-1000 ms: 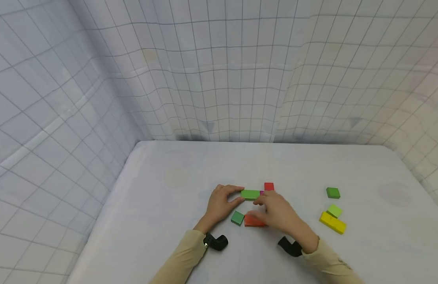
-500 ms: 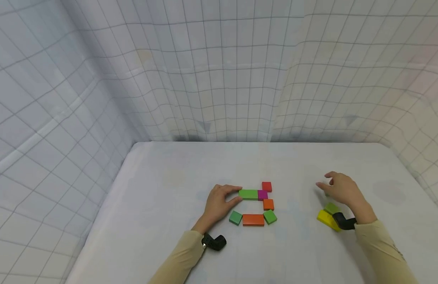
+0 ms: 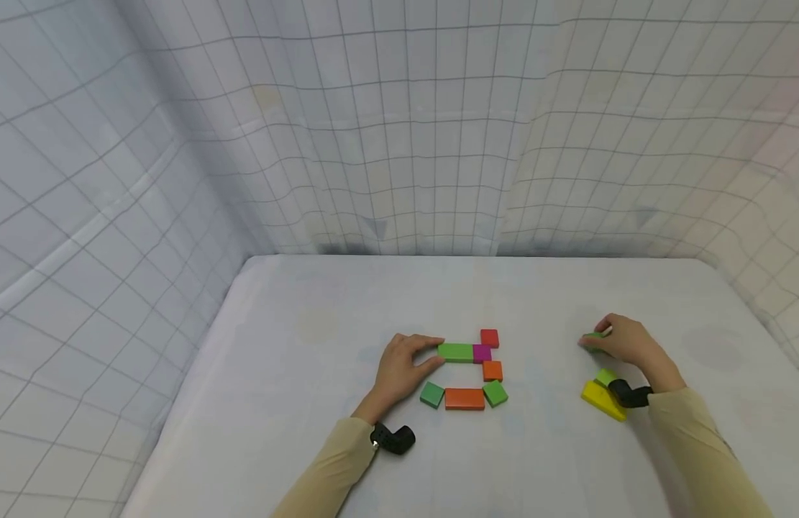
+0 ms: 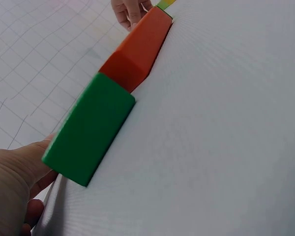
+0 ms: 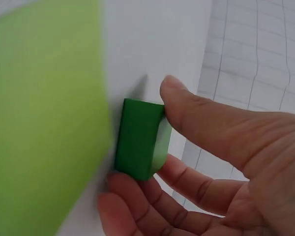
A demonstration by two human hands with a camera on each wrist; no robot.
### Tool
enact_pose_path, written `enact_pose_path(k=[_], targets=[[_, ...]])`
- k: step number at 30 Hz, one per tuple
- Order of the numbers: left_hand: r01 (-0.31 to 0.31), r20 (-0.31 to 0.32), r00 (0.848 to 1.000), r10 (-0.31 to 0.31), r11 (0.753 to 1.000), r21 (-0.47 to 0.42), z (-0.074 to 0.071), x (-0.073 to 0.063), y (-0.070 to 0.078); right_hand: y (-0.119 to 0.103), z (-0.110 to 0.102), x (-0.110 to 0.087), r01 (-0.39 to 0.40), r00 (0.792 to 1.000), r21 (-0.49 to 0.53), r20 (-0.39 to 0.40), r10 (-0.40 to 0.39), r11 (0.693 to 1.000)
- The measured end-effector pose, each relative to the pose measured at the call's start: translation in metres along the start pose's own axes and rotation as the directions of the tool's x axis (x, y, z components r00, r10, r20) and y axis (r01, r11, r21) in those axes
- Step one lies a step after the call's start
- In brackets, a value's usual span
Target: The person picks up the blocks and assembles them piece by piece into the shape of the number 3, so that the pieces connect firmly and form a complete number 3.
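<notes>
My left hand point(image 3: 399, 374) holds the left end of a long light-green block point(image 3: 457, 352) between thumb and index finger. A magenta block point(image 3: 482, 353) touches that block's right end. Around it lie a red block point(image 3: 490, 337) and an orange block point(image 3: 492, 370). Nearer me, a row joins a dark-green block point(image 3: 432, 394), a long orange-red block point(image 3: 464, 399) and a green block point(image 3: 495, 393). At the right, my right hand point(image 3: 632, 345) pinches a small green block point(image 5: 140, 140) between thumb and fingers, close to the table.
Beneath my right wrist lie a yellow bar point(image 3: 603, 401) and a lime block point(image 3: 605, 378) against it. The white table point(image 3: 347, 302) meets gridded white curtains point(image 3: 399, 144) at its back and sides. Each wrist carries a black camera mount point(image 3: 394, 439).
My right hand has left the middle row, where the green block now shows, and gone right to pinch the small green block. The left hand has stayed at the long light-green block.
</notes>
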State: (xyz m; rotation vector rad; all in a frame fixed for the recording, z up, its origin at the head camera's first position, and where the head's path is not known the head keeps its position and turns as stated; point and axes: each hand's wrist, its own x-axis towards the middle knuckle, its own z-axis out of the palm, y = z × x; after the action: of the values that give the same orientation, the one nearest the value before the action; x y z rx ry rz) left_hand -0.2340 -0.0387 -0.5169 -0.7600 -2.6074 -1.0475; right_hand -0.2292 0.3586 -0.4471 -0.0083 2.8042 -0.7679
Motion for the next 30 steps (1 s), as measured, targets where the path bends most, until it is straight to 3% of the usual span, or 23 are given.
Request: enact_pose_path(k=[11,15,24,30], targets=[[0.010,0.006,1.000,-0.010,1.000,0.017,0.000,0.000,-0.001,-0.061,0.029,0.053,0.020,0.999,0.082,0.027,-0.022,0.996],[0.006,0.006,1.000,-0.006,1.000,0.016,0.001,0.000,0.000,-0.078,0.043,0.065,0.046,0.999,0.118,0.001,-0.047,0.992],[0.016,0.014,1.000,-0.016,1.000,0.020,0.002,0.001,0.001,-0.082,0.060,0.068,0.109,0.994,0.202,-0.028,-0.106,0.973],[0.013,0.003,1.000,-0.013,1.000,0.022,0.000,0.000,0.002,-0.084,0.063,0.071,0.101,0.995,0.252,-0.033,-0.096,0.963]])
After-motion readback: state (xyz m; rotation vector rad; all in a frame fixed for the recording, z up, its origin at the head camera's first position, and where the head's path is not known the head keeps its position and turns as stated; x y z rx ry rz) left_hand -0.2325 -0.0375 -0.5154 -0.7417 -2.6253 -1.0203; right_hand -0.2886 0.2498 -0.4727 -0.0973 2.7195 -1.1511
